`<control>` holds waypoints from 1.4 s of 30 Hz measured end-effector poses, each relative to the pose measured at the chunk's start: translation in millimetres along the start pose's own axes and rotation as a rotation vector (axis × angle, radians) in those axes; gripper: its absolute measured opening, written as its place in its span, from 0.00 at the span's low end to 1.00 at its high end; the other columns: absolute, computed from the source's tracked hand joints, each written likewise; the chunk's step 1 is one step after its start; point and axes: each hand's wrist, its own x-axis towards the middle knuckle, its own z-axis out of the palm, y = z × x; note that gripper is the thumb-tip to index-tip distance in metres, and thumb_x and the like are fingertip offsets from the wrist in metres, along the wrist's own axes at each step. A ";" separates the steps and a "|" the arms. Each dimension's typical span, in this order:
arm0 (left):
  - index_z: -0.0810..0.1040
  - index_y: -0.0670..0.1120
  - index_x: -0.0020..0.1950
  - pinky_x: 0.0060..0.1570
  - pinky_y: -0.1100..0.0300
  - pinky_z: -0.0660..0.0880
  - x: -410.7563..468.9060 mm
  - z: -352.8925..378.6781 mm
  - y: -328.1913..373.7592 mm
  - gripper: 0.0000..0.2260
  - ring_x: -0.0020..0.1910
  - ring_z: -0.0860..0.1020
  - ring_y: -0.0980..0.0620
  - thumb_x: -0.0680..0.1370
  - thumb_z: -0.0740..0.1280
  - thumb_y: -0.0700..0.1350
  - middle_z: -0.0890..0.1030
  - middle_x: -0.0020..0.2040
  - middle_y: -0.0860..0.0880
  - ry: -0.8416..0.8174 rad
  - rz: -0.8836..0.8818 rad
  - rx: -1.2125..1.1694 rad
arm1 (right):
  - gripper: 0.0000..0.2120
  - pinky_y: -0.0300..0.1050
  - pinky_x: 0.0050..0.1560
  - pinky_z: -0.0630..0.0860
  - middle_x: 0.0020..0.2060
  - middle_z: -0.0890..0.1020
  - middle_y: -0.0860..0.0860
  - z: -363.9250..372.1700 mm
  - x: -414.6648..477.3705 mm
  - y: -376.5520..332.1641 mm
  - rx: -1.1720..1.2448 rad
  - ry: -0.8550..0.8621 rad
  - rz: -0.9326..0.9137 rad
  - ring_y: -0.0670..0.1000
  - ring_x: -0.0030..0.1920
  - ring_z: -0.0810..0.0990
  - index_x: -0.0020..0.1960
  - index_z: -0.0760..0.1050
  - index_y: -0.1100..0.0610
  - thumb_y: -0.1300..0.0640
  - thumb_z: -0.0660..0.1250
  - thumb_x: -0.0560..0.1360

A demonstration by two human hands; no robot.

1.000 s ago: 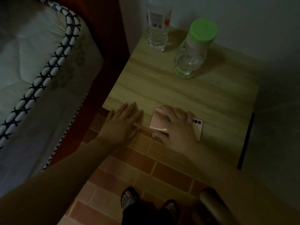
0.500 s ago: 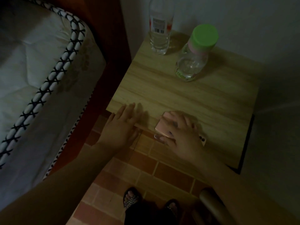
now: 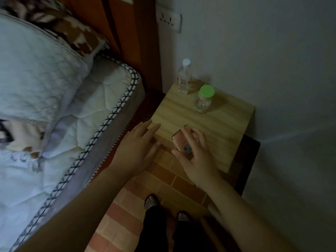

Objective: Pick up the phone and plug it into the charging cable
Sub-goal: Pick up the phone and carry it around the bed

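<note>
A pink phone (image 3: 179, 141) is tilted up off the front edge of the wooden bedside table (image 3: 223, 130), back side and camera lenses toward me. My right hand (image 3: 197, 157) is shut on the phone, fingers over its far side and thumb under its near edge. My left hand (image 3: 138, 148) lies flat with fingers spread on the table's front left corner and holds nothing. No charging cable is in view.
A clear bottle with a white cap (image 3: 184, 77) and a jar with a green lid (image 3: 203, 99) stand at the table's back. A wall socket (image 3: 169, 20) sits above. The bed with mattress (image 3: 101, 110) is on the left. My feet (image 3: 151, 202) are on brick-pattern floor.
My right hand has closed on the phone and tipped it up off the table. The camera has pulled back and up, which brings the pillow and the wall socket into view.
</note>
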 end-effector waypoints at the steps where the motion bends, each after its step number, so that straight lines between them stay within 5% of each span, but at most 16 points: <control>1: 0.59 0.52 0.73 0.69 0.47 0.61 -15.7 -13.8 10.5 0.25 0.72 0.60 0.44 0.78 0.49 0.60 0.63 0.74 0.44 0.020 -0.003 -0.005 | 0.28 0.56 0.59 0.74 0.71 0.56 0.43 -7.0 -8.2 -17.3 0.013 0.005 -0.024 0.48 0.69 0.61 0.70 0.54 0.34 0.38 0.61 0.73; 6: 0.65 0.49 0.70 0.64 0.43 0.66 -97.3 -64.0 53.8 0.22 0.69 0.65 0.45 0.78 0.55 0.54 0.67 0.71 0.43 0.166 -0.105 -0.039 | 0.28 0.45 0.59 0.71 0.68 0.58 0.39 -27.7 -51.6 -82.5 0.117 -0.029 -0.179 0.42 0.66 0.63 0.71 0.55 0.37 0.39 0.61 0.74; 11: 0.65 0.51 0.70 0.64 0.47 0.67 -182.1 -88.9 82.8 0.22 0.67 0.68 0.45 0.76 0.56 0.55 0.68 0.71 0.44 0.322 -0.269 -0.061 | 0.28 0.44 0.61 0.68 0.70 0.59 0.41 -23.6 -90.8 -125.7 0.159 -0.178 -0.308 0.42 0.69 0.62 0.71 0.55 0.33 0.36 0.60 0.73; 16: 0.63 0.54 0.70 0.63 0.53 0.63 -263.4 -96.3 91.5 0.22 0.69 0.65 0.48 0.77 0.55 0.56 0.66 0.72 0.47 0.465 -0.458 -0.088 | 0.26 0.32 0.52 0.65 0.69 0.58 0.36 -1.1 -122.2 -164.7 0.161 -0.360 -0.406 0.32 0.66 0.59 0.68 0.56 0.29 0.35 0.60 0.72; 22: 0.62 0.57 0.71 0.65 0.50 0.64 -344.2 -97.9 89.6 0.21 0.70 0.64 0.49 0.77 0.57 0.57 0.64 0.73 0.49 0.606 -0.653 -0.143 | 0.28 0.27 0.49 0.67 0.68 0.60 0.38 31.6 -159.9 -201.3 0.104 -0.522 -0.524 0.27 0.62 0.59 0.69 0.58 0.34 0.38 0.63 0.72; 36: 0.63 0.55 0.71 0.65 0.49 0.64 -581.8 -80.9 49.9 0.23 0.70 0.65 0.48 0.77 0.59 0.55 0.64 0.73 0.48 0.772 -0.946 -0.163 | 0.27 0.16 0.47 0.60 0.63 0.60 0.31 182.4 -335.9 -291.5 0.164 -0.862 -0.682 0.22 0.59 0.58 0.67 0.62 0.37 0.50 0.69 0.73; 42: 0.63 0.52 0.71 0.66 0.51 0.63 -722.2 -56.8 33.1 0.23 0.70 0.64 0.48 0.77 0.58 0.55 0.65 0.73 0.47 0.879 -1.128 -0.152 | 0.27 0.18 0.47 0.63 0.63 0.62 0.41 271.5 -440.9 -336.0 0.196 -1.053 -0.770 0.23 0.57 0.62 0.67 0.63 0.39 0.53 0.69 0.73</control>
